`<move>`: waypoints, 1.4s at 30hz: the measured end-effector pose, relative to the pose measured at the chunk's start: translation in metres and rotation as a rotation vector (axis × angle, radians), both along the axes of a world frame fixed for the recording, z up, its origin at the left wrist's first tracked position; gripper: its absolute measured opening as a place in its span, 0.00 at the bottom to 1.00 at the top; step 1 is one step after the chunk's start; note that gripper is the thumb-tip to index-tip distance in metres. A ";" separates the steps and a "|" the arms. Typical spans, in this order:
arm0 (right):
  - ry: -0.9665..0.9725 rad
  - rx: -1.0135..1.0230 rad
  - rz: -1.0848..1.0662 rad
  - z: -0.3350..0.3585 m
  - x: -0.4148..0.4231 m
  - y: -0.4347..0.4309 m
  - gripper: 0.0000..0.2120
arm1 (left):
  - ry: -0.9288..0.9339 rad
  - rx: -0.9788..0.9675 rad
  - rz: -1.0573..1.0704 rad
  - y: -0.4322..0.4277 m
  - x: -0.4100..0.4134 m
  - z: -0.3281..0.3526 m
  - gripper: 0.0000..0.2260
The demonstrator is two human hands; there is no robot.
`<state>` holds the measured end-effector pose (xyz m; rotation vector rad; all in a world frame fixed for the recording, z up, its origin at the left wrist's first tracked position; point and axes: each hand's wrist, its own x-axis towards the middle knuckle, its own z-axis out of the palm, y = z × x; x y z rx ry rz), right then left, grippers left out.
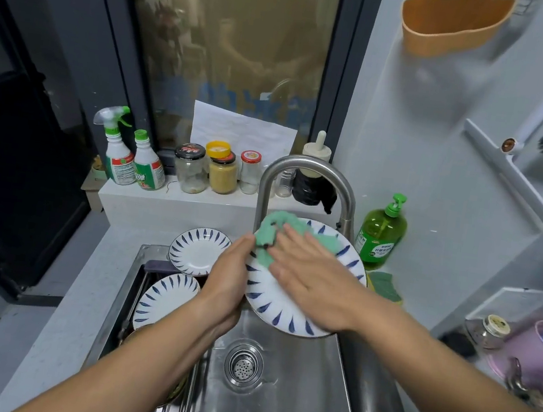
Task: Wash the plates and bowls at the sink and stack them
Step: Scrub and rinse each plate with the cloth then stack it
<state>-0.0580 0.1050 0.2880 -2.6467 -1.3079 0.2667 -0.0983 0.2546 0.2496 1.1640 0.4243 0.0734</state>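
Observation:
A large white plate with blue leaf marks [271, 304] is held tilted over the steel sink [306, 400]. My left hand [229, 279] grips its left rim. My right hand [308, 280] lies flat on the plate's face, pressing a green cloth [272, 232] against its upper part. Two smaller plates of the same pattern sit at the sink's left: one [196, 251] at the back corner, one [164, 299] on a drying rack, partly hidden by my left forearm.
The curved faucet [302, 172] arches just behind the plate. A green soap bottle [380, 237] stands at the right, spray bottles [131, 159] and jars [222, 171] on the back ledge. A purple kettle [540, 355] sits at far right. The drain [244, 364] is uncovered.

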 end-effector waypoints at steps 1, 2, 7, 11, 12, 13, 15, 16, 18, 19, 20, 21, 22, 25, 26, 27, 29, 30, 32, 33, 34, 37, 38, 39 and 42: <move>-0.048 -0.038 -0.035 0.002 0.008 -0.004 0.42 | -0.004 0.002 0.016 0.001 0.000 0.001 0.14; -0.090 -0.067 -0.076 0.003 0.013 -0.008 0.44 | -0.015 0.017 0.042 0.003 0.000 0.003 0.14; -0.120 -0.143 -0.237 -0.008 -0.010 -0.025 0.47 | -0.104 0.130 0.172 0.018 0.005 0.010 0.14; 0.060 -0.066 -0.316 -0.013 -0.016 -0.015 0.42 | -0.128 0.233 0.148 0.016 0.005 0.004 0.13; 0.104 -0.008 -0.330 -0.013 -0.010 -0.009 0.38 | -0.132 0.253 0.122 0.013 0.005 0.001 0.12; 0.136 0.058 -0.327 -0.013 -0.004 -0.002 0.34 | -0.131 0.269 0.093 0.009 0.005 0.001 0.12; 0.139 0.142 -0.242 -0.013 0.001 0.010 0.31 | -0.129 0.279 0.060 0.004 0.006 0.002 0.13; 0.125 0.156 -0.160 -0.014 -0.001 0.015 0.31 | -0.119 0.273 0.063 0.005 0.009 0.003 0.13; 0.160 0.176 0.009 -0.012 -0.012 0.018 0.31 | -0.093 0.223 0.109 0.012 0.012 0.007 0.14; 0.198 0.176 0.064 -0.011 -0.018 0.015 0.30 | -0.072 0.176 0.131 0.017 0.012 0.008 0.13; 0.229 0.176 0.103 -0.010 -0.023 0.009 0.28 | -0.059 0.141 0.155 0.023 0.013 0.008 0.12; 0.244 0.179 0.128 -0.009 -0.026 0.002 0.27 | -0.047 0.120 0.178 0.027 0.011 0.011 0.11; 0.240 0.183 0.140 -0.009 -0.028 -0.006 0.26 | -0.037 0.114 0.201 0.031 0.010 0.012 0.12; 0.172 0.146 0.153 -0.006 -0.024 -0.026 0.27 | -0.044 0.120 0.186 0.035 0.007 0.013 0.08; 0.119 0.115 0.145 -0.004 -0.018 -0.031 0.28 | -0.053 0.126 0.165 0.034 0.006 0.012 0.08; 0.044 0.083 0.132 -0.003 -0.009 -0.034 0.31 | -0.060 0.137 0.142 0.033 0.004 0.013 0.07; -0.122 0.019 0.092 -0.002 0.009 -0.038 0.38 | -0.050 0.157 0.106 0.029 0.002 0.013 0.08; -0.181 -0.015 0.068 -0.002 0.016 -0.040 0.40 | -0.040 0.170 0.086 0.028 0.002 0.012 0.08; -0.243 -0.046 0.038 -0.004 0.023 -0.041 0.40 | -0.030 0.189 0.068 0.026 0.003 0.012 0.10; -0.258 -0.023 0.028 -0.009 0.020 -0.042 0.40 | -0.025 0.191 0.081 0.026 0.004 0.013 0.10; -0.257 0.023 0.020 -0.014 0.014 -0.043 0.39 | -0.005 0.183 0.120 0.028 0.006 0.014 0.10; -0.143 0.197 0.006 -0.037 -0.016 -0.044 0.35 | 0.079 0.172 0.217 0.029 0.008 0.015 0.10; -0.093 0.257 -0.016 -0.043 -0.025 -0.042 0.33 | 0.091 0.164 0.234 0.028 0.008 0.013 0.11; -0.057 0.319 -0.052 -0.046 -0.031 -0.038 0.31 | 0.118 0.136 0.231 0.025 0.008 0.012 0.11; -0.027 0.550 -0.184 -0.044 -0.030 -0.022 0.25 | 0.228 0.027 0.180 0.017 0.007 0.014 0.14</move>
